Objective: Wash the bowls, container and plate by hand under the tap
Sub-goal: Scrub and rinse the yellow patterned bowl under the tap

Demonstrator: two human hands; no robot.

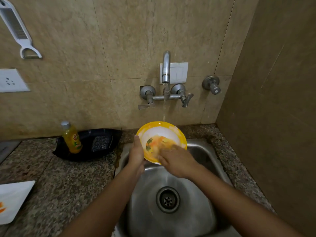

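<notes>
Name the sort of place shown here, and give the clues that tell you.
Most likely a home kitchen: a steel sink under a running wall tap, and a yellow soap bottle beside a scrubber.

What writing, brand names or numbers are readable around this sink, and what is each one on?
No text here can be read for certain.
Yellow bottle: red lettering on its label, too blurred to read.
Bowl: a coloured picture inside, no words visible.
Switch plate and wall socket: no writing visible.
White plate: orange marks only, no words.
</notes>
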